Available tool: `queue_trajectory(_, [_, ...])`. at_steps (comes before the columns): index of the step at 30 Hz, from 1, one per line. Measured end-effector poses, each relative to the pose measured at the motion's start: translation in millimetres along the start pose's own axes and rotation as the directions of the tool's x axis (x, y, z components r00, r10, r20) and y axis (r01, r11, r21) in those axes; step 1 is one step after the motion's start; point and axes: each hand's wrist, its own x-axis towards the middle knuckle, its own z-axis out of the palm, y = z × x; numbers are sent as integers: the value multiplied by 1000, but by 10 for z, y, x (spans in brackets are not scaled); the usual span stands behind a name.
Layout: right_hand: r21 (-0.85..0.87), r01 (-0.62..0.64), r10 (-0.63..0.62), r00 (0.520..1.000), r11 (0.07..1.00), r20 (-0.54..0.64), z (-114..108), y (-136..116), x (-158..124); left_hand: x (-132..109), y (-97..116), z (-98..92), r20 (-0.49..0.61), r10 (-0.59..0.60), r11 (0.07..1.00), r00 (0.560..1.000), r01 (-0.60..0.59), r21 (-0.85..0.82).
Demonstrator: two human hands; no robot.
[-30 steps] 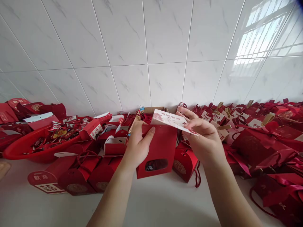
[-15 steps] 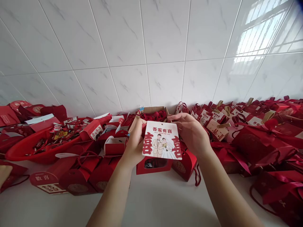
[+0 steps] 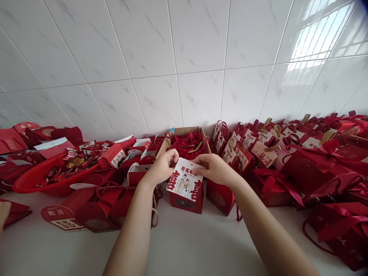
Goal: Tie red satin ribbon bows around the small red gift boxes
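Note:
A small red gift box with a dark window stands on the white tabletop in front of me. Its white front flap carries a drawing of a bridal couple, red characters and a small hole near the top. My left hand is closed at the flap's upper left corner, its fingertips partly hidden. On the upper right, my right hand pinches the flap, with fingers over part of the printing. Just behind the hands lies an open cardboard carton of dark red ribbon handles.
An orange-red basin of wrapped sweets stands left, among red boxes. Finished-looking boxes with ribbon loops crowd the right. Another red box sits close by my right forearm. Another person's hand shows at the left edge. A tiled wall rises behind.
The gift box has turned and shifted slightly left, its flap now slanting. My right hand has come in from beside the box onto the flap. The left hand's fingers have curled more.

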Motion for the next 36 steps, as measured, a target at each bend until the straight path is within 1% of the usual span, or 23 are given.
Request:
queue_trajectory(4, [-131,22,-24,1000,991,-10,41,-80,-43,-84,55,-65,94,-86,992,992,76,105])
queue_trajectory(6, [-211,20,-24,1000,977,-19,52,-139,-75,-127,78,-109,158,-138,978,978,110,176])
queue_trajectory(8, [-249,26,-28,1000,968,-4,72,-176,-93,-164,91,-160,200,-170,965,965,122,232])
queue_trajectory(10, [-258,48,-44,999,965,21,105,-186,-96,-194,103,-209,174,-157,950,972,100,296])
queue_trajectory(12, [-269,61,-54,998,961,35,140,-180,-89,-219,118,-246,103,-134,916,986,84,393])
queue_trajectory(14, [-287,50,-42,999,957,33,169,-172,-83,-241,134,-272,34,-123,871,992,91,483])
queue_trajectory(16, [-295,37,-28,999,955,36,189,-169,-81,-262,146,-291,0,-118,845,993,100,525])
queue_trajectory(21, [-322,32,-19,999,946,41,218,-158,-76,-296,137,-323,19,-131,860,991,104,500])
queue_trajectory(24, [-321,41,-26,998,946,50,246,-115,-60,-286,104,-320,8,-90,877,996,75,474])
queue_trajectory(27, [-341,42,-28,999,939,47,286,-60,-42,-255,64,-311,2,-58,875,998,50,481])
queue_trajectory(31, [-373,72,-59,997,925,45,342,-31,-31,-230,37,-313,0,-69,865,998,60,498])
queue_trajectory(33, [-385,94,-75,995,918,66,365,-39,-32,-236,40,-318,1,-74,876,997,65,478])
queue_trajectory(36, [-391,93,-70,995,916,75,388,-59,-33,-255,50,-322,7,-68,891,998,57,450])
